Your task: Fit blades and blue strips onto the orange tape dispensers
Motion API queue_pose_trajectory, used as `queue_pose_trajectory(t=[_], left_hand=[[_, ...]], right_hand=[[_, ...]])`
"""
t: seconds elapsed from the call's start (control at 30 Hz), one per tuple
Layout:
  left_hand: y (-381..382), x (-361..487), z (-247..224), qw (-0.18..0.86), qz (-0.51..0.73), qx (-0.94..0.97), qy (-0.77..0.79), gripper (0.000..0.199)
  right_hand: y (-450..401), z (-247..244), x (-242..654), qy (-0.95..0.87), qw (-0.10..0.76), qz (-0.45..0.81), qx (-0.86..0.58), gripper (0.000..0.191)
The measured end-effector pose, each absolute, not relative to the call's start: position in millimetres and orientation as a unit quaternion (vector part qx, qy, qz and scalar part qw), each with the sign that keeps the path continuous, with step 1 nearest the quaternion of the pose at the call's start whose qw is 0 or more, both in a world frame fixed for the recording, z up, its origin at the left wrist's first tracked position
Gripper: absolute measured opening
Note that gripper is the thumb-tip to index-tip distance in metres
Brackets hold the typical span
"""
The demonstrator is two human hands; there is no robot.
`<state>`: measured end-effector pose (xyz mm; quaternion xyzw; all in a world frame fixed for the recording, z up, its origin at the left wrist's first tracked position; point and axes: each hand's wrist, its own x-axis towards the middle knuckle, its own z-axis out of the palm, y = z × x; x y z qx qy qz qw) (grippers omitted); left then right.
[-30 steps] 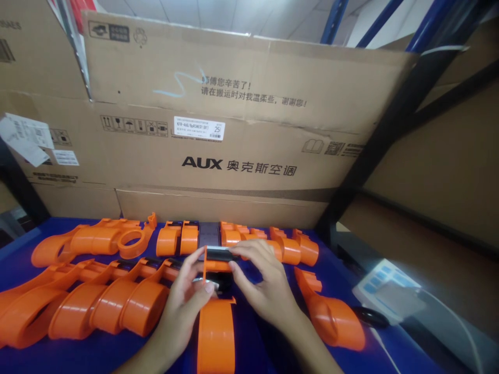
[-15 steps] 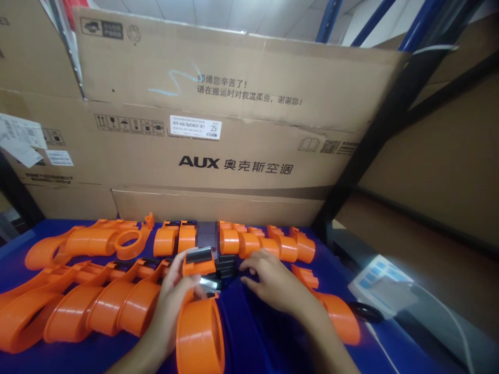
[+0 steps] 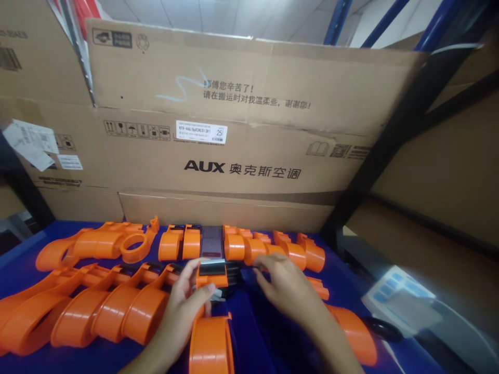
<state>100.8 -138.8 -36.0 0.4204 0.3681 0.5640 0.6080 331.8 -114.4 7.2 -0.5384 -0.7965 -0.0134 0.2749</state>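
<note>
Left hand pinches the orange dispenser near its head, probably to leave the black strip uncovered. Long axis fore-aft: strip end toward the carton, round end toward the wearer, over the blue surface. Right hand, apart, fingers curled; can't tell if it holds anything. Other dispensers sit in rows, likely for reach.

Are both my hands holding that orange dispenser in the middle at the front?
No, only the left hand grips the orange dispenser; the right hand is apart from it, off to its right.
</note>
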Motion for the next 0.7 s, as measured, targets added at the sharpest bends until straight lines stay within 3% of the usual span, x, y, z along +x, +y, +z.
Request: queue_pose_trajectory(t=[0.23,0.57,0.7], left_hand=[[-137,102,-37,0.592,0.58,0.415,0.376,0.043],[-137,102,-35,0.551,0.588,0.435,0.402,0.043],[-135,106,-32,0.565,0.586,0.434,0.386,0.04]], right_hand=[[-130,24,321,-0.715,0.474,0.077,-0.508,0.008],[-135,10,295,-0.699,0.527,0.175,-0.45,0.003],[-139,11,287,-0.703,0.519,0.174,-0.454,0.009]])
